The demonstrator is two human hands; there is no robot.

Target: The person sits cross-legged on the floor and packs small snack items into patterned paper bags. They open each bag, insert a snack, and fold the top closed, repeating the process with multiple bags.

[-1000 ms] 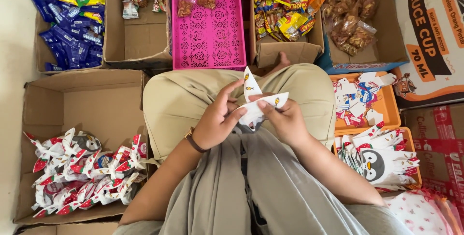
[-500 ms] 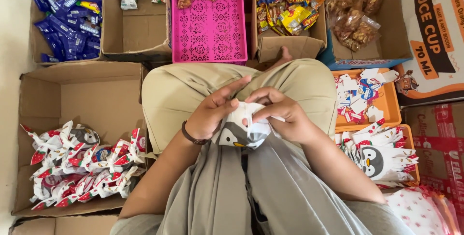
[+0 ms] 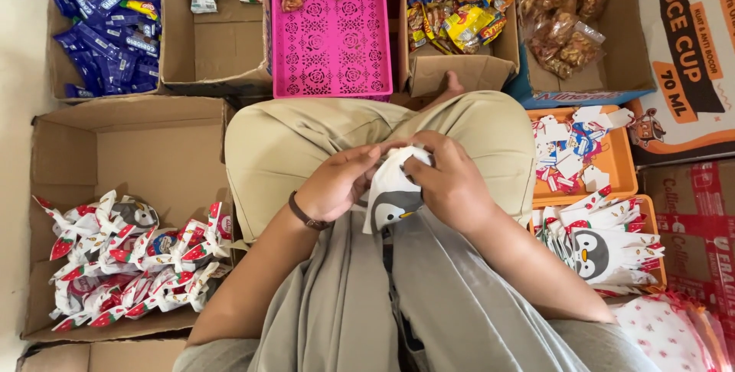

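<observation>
Both my hands hold a small white paper box with a penguin print (image 3: 393,197) over my lap. My left hand (image 3: 341,182), with a dark band on the wrist, grips its left side. My right hand (image 3: 450,181) covers its top right corner, fingers curled over it. The box top is hidden under my fingers. My crossed legs in khaki trousers (image 3: 306,142) lie beneath.
A cardboard box (image 3: 145,150) on the left holds several finished strawberry-print packs (image 3: 130,257). Orange trays at the right hold flat penguin cut-outs (image 3: 605,249) and tags (image 3: 570,154). A pink basket (image 3: 329,43) and snack boxes (image 3: 107,20) stand at the far side.
The flat white paper piece held up one second ago has become a closed penguin box; my hands have lowered it to my lap and closed around its top.
</observation>
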